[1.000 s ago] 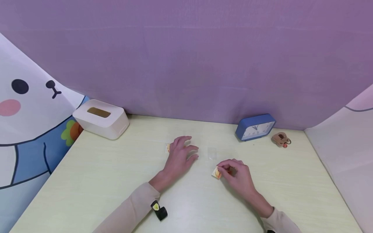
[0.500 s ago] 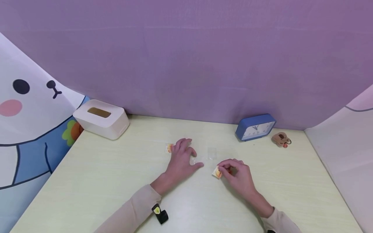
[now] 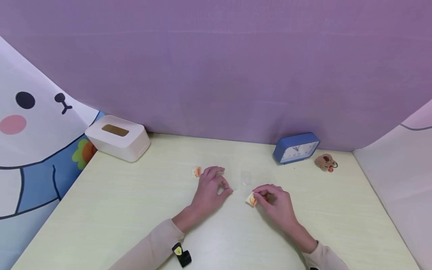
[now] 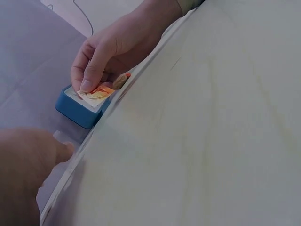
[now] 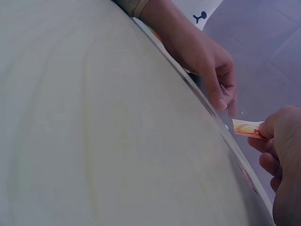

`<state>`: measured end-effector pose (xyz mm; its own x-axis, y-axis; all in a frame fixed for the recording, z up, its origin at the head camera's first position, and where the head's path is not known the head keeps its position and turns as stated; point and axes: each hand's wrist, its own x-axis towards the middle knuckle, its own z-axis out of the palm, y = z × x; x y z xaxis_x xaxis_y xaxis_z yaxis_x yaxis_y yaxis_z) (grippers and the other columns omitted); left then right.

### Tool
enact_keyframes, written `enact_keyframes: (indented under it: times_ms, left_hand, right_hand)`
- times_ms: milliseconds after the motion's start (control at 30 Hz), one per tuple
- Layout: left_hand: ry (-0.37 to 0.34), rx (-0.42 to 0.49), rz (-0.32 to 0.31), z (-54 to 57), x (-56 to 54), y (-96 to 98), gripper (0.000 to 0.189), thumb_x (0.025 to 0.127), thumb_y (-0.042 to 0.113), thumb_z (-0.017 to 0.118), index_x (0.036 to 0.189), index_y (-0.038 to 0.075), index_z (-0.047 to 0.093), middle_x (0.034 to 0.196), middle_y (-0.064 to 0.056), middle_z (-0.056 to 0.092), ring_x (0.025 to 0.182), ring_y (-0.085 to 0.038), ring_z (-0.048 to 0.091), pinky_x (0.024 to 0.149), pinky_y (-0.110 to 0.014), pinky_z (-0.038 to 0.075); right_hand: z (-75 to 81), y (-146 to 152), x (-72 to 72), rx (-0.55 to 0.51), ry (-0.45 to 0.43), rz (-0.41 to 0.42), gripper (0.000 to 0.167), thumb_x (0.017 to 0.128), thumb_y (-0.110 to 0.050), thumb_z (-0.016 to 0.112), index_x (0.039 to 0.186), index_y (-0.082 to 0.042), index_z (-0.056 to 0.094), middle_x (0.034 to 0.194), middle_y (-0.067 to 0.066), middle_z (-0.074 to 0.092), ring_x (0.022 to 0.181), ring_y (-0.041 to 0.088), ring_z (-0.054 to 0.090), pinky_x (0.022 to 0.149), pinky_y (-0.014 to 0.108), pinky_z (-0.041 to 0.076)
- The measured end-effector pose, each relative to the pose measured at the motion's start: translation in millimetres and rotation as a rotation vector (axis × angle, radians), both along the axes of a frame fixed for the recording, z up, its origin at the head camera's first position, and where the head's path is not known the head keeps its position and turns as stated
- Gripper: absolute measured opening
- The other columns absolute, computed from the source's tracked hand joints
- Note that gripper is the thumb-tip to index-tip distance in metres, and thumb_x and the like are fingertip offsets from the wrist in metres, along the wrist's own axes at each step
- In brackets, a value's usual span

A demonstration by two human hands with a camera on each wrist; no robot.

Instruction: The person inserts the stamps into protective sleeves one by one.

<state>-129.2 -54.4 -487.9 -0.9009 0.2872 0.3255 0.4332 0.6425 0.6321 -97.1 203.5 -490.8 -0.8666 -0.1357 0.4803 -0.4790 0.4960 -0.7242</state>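
Note:
Between thumb and fingers, my right hand (image 3: 278, 205) pinches a small white card with an orange and yellow picture (image 3: 251, 200). The right wrist view shows that card (image 5: 247, 128) jutting out from under the thumb. To its left, my left hand (image 3: 208, 192) has thumb and index finger brought together on a thin clear plastic piece (image 3: 235, 190), of which only a faint edge shows. Just behind the hands lies a clear square plastic piece (image 3: 246, 178) on the table. A second small printed card (image 3: 196, 171) lies flat by the left hand's outer side.
At the back left of the pale table (image 3: 111, 210) stands a white tissue box (image 3: 118, 138). A blue clock (image 3: 297, 148) stands at the back right, with a small brown pouch-like trinket (image 3: 325, 162) beside it. A purple backdrop (image 3: 216, 75) rises behind the table.
My left hand has drawn slightly toward me, and its thumb and index finger have closed on the clear piece, uncovering the second card. My right hand holds its card almost still.

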Motion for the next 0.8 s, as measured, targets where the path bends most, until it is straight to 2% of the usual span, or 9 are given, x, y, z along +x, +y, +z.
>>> enact_keyframes:
  times_ms: [133,267,400,500,567,700,800]
  left_hand:
    - [-0.008,0.076,0.008,-0.2,4.3,-3.1,0.017,0.093,0.021,0.091,0.088,0.017,0.075,0.139,-0.011,0.070,0.137,-0.035,0.055,0.122,-0.058,0.040]
    - [-0.059,0.176,0.033,0.6,9.4,-6.5,0.015,0.094,0.018,0.090,0.089,0.018,0.077,0.129,-0.006,0.072,0.133,-0.032,0.058,0.118,-0.054,0.045]
    - [-0.070,0.250,0.036,-0.5,12.2,-11.1,0.014,0.094,0.017,0.091,0.089,0.017,0.078,0.116,0.000,0.071,0.120,-0.024,0.064,0.100,-0.043,0.056]
    - [-0.084,0.275,0.028,-0.3,12.9,-13.9,0.013,0.093,0.016,0.092,0.089,0.017,0.079,0.110,0.004,0.071,0.106,-0.018,0.066,0.084,-0.032,0.055]
    - [-0.103,0.284,0.024,0.5,14.1,-15.4,0.013,0.094,0.015,0.091,0.089,0.018,0.079,0.107,0.006,0.070,0.097,-0.015,0.064,0.079,-0.028,0.053]
    - [-0.149,0.294,0.005,2.2,16.9,-17.4,0.013,0.095,0.014,0.090,0.089,0.019,0.079,0.100,0.009,0.070,0.085,-0.010,0.061,0.074,-0.026,0.053]
    - [-0.166,0.291,-0.019,2.4,18.2,-18.0,0.012,0.095,0.012,0.089,0.091,0.018,0.080,0.096,0.010,0.070,0.081,-0.009,0.062,0.073,-0.026,0.055]
  right_hand:
    - [1.5,0,1.3,-0.034,-0.036,0.004,0.025,0.089,0.010,0.088,0.097,-0.013,0.082,0.084,-0.006,0.074,0.076,0.007,0.063,0.073,0.019,0.049]
    - [2.6,-1,2.1,-0.077,-0.083,0.011,0.022,0.092,0.009,0.085,0.098,-0.012,0.081,0.088,-0.002,0.076,0.079,0.007,0.064,0.071,0.016,0.053]
    - [1.6,-2,2.8,-0.109,-0.091,0.031,0.022,0.094,0.009,0.083,0.099,-0.012,0.080,0.091,0.000,0.077,0.080,0.008,0.063,0.071,0.017,0.054]
    - [1.3,-3,3.5,-0.115,-0.073,0.049,0.024,0.093,0.011,0.083,0.099,-0.012,0.080,0.090,0.001,0.077,0.078,0.009,0.062,0.069,0.018,0.053]
    - [1.3,-5,4.0,-0.115,-0.055,0.059,0.024,0.092,0.012,0.083,0.099,-0.011,0.080,0.089,0.001,0.076,0.077,0.009,0.061,0.068,0.018,0.053]
    - [2.8,-8,5.0,-0.112,-0.032,0.058,0.024,0.090,0.016,0.082,0.098,-0.007,0.079,0.087,0.000,0.074,0.075,0.009,0.059,0.065,0.018,0.051]
    - [4.9,-10,5.5,-0.116,-0.028,0.048,0.024,0.090,0.017,0.081,0.098,-0.005,0.079,0.087,0.000,0.075,0.075,0.008,0.061,0.064,0.019,0.051]
